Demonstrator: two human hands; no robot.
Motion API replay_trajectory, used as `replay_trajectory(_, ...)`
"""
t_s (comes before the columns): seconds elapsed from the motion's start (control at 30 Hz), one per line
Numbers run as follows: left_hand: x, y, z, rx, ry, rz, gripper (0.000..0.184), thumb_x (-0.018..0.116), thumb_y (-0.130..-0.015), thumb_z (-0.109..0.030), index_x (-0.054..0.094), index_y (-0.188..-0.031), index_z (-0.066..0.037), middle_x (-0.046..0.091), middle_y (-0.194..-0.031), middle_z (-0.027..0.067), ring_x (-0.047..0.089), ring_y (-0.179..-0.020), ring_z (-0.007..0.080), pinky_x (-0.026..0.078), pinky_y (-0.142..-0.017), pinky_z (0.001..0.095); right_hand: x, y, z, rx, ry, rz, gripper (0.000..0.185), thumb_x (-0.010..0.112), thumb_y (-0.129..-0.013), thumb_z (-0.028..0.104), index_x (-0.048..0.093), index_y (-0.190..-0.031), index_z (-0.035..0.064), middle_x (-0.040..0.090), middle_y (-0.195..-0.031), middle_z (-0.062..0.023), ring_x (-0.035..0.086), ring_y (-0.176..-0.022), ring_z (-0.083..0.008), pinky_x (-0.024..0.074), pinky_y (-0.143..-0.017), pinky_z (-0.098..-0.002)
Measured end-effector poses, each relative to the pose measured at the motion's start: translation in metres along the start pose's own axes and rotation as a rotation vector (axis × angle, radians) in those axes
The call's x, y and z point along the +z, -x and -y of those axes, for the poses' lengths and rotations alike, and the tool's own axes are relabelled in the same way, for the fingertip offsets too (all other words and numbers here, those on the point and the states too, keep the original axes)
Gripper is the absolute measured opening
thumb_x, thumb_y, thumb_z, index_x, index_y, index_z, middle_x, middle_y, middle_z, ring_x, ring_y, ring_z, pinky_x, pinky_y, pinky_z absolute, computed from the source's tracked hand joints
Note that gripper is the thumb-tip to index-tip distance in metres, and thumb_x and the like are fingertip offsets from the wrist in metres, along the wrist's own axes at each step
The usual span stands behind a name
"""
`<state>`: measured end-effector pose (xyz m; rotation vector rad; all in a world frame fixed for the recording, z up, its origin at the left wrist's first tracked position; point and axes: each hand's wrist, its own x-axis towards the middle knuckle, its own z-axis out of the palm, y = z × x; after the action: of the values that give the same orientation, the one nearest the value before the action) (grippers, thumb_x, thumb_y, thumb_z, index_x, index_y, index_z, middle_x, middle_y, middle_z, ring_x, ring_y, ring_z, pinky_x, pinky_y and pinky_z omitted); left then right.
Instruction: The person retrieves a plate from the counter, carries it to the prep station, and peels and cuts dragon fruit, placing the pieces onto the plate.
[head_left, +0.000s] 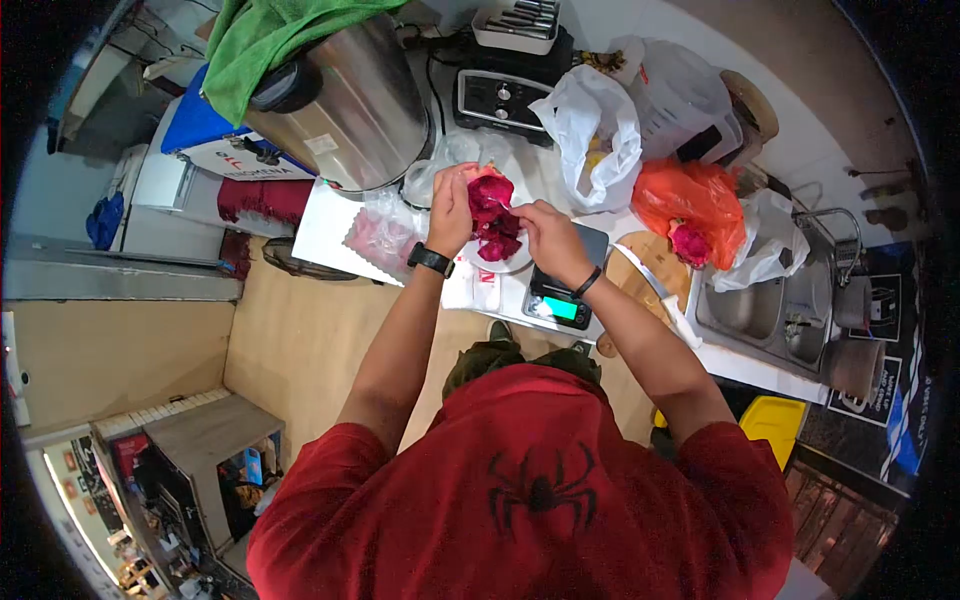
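My left hand (453, 212), with a dark watch on its wrist, is closed around a piece of red-fleshed dragon fruit (490, 190). My right hand (552, 240) pinches a thin, pale utensil (506, 208) whose tip meets the red flesh; its head is hidden, so I cannot tell whether it is a spoon or a fork. Just below the fruit, dark red chunks (497, 246) lie on a white dish (518, 262). Beside my right wrist is a black kitchen scale (545, 293) with a lit green display. Another dragon fruit piece (689, 243) rests by an orange-red plastic bag (680, 195).
A knife (655, 283) lies across a round wooden board (640, 262) at the right, near the sink (745, 308). White plastic bags (592, 135) and a large steel container (365, 105) stand behind. At the left is a clear bag of pinkish contents (380, 237).
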<state>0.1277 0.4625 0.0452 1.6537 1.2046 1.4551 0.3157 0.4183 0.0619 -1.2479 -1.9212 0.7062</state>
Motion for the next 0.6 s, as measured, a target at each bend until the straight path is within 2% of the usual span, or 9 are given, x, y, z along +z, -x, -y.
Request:
replay_trajectory(0.2, 0.002, -0.001, 0.012, -0.086, 0.093, -0.035, 0.036, 0.032, -0.105, -0.022, 0.056, -0.119, 0.001, 0.056, -0.12, 0.0112, 0.053, -0.104, 0.0186, 0.04, -0.096, 0.028, -0.008, 0.0, 0.01, -0.041, 0.154, -0.029, 0.027, 0.05, -0.085, -0.003, 0.065, -0.106, 0.0053, 0.06, -0.084, -0.009, 0.059, -0.072, -0.0278, 0.047, -0.064, -0.0342)
replay_trajectory(0.33, 0.005, 0.0, 0.016, -0.25, 0.219, -0.048, 0.038, 0.032, -0.106, -0.024, 0.055, -0.121, 0.001, 0.057, -0.12, 0.0113, 0.055, -0.102, 0.0168, 0.044, -0.092, 0.0267, -0.02, -0.014, 0.018, -0.074, 0.333, -0.107, 0.027, 0.05, -0.084, -0.004, 0.065, -0.104, 0.0049, 0.06, -0.087, -0.0088, 0.059, -0.073, -0.0286, 0.0469, -0.065, -0.0346)
replay_trajectory(0.53, 0.004, -0.003, 0.015, -0.298, 0.389, -0.059, 0.038, 0.031, -0.106, -0.025, 0.055, -0.121, 0.001, 0.058, -0.121, 0.0118, 0.057, -0.1, 0.016, 0.046, -0.09, 0.0261, -0.014, -0.015, 0.004, 0.006, 0.195, -0.056, 0.03, 0.051, -0.081, -0.004, 0.065, -0.106, 0.006, 0.06, -0.091, -0.0075, 0.059, -0.073, -0.0296, 0.0471, -0.065, -0.0355)
replay_trajectory(0.6, 0.001, -0.004, 0.012, -0.301, 0.402, -0.036, 0.038, 0.032, -0.106, -0.025, 0.055, -0.121, 0.001, 0.058, -0.121, 0.0116, 0.057, -0.1, 0.0159, 0.046, -0.09, 0.0259, -0.015, -0.016, 0.001, -0.011, 0.191, -0.005, 0.029, 0.051, -0.083, 0.0, 0.065, -0.107, 0.0084, 0.06, -0.092, -0.0071, 0.059, -0.074, -0.031, 0.0482, -0.067, -0.0373)
